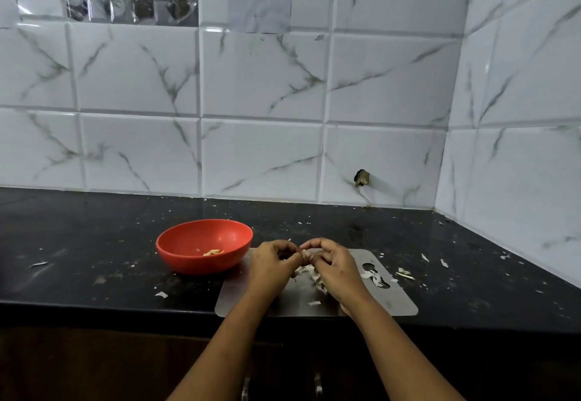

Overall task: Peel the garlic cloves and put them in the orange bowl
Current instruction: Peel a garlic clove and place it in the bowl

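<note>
Nearest, two forearms are seen reaching over the counter's front edge onto a steel board (pixel 393 303), on which loose skins (pixel 314 275) are scattered. Just above the board, the left hand (pixel 273 259) and right hand (pixel 333 262) are brought together, fingers curled and fingertips pinched from both sides on a garlic clove (pixel 305 255). The clove is held between them, clear of the board.

The peeling step is judged to be in hand, since papery skin appears to cling to the clove. Next, the skin would have to be pulled off, then the clove carried left and dropped. Only a pale sliver of the clove is shown, so its long axis and pointing cannot be told.

Farther left, the orange bowl (pixel 176 253) is set touching the board's corner, with peeled cloves (pixel 213 252) inside. Beyond, the dark counter (pixel 94 243) is met by a tiled wall (pixel 261 155).
</note>
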A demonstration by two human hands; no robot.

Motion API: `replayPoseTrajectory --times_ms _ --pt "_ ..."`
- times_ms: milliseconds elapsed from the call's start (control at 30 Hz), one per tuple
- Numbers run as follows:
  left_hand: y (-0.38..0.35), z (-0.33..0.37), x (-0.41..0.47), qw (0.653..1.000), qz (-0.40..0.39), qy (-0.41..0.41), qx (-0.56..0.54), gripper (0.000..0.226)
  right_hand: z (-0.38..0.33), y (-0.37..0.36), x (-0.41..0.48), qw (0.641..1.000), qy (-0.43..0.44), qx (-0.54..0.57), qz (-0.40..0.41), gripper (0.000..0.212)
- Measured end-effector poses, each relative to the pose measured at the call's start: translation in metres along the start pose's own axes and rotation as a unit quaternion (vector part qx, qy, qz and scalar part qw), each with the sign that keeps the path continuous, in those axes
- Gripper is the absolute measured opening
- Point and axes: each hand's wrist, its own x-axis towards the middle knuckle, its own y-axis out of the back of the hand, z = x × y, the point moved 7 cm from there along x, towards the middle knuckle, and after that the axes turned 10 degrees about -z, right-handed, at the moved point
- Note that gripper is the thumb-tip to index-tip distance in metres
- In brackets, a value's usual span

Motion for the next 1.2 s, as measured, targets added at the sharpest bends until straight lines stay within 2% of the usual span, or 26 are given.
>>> replayPoseTrajectory --times_ms 133,267,400,467,767,1000,1200 --pt "0.000 0.000 -0.001 1.000 0.002 0.004 0.000 0.004 0.000 -0.001 0.000 1.000 -0.007 0.008 -0.012 0.020" --pt "0.001 -0.003 0.001 1.000 0.011 0.007 0.005 0.011 -0.001 -0.001 0.000 1.000 -0.016 0.003 -0.015 0.022" --pt "0.003 -0.006 0.003 0.999 0.031 0.008 0.011 0.006 -0.002 0.002 0.000 1.000 -0.011 0.000 0.004 0.023" --pt "0.004 -0.008 0.004 0.999 0.036 0.009 0.010 0.010 -0.002 0.004 0.000 1.000 -0.005 -0.002 0.015 0.021" --pt "-0.004 0.002 0.002 0.999 -0.015 -0.035 0.004 0.014 -0.004 0.005 -0.001 0.999 0.006 0.019 0.025 0.018" --pt "-0.002 0.003 0.002 0.999 -0.010 -0.045 -0.006 0.012 -0.002 0.007 -0.001 0.999 0.001 -0.018 0.037 0.010" --pt "0.000 -0.002 0.003 0.999 0.000 -0.033 0.006 0.011 -0.002 0.005 -0.002 0.995 -0.006 -0.095 0.035 0.005"
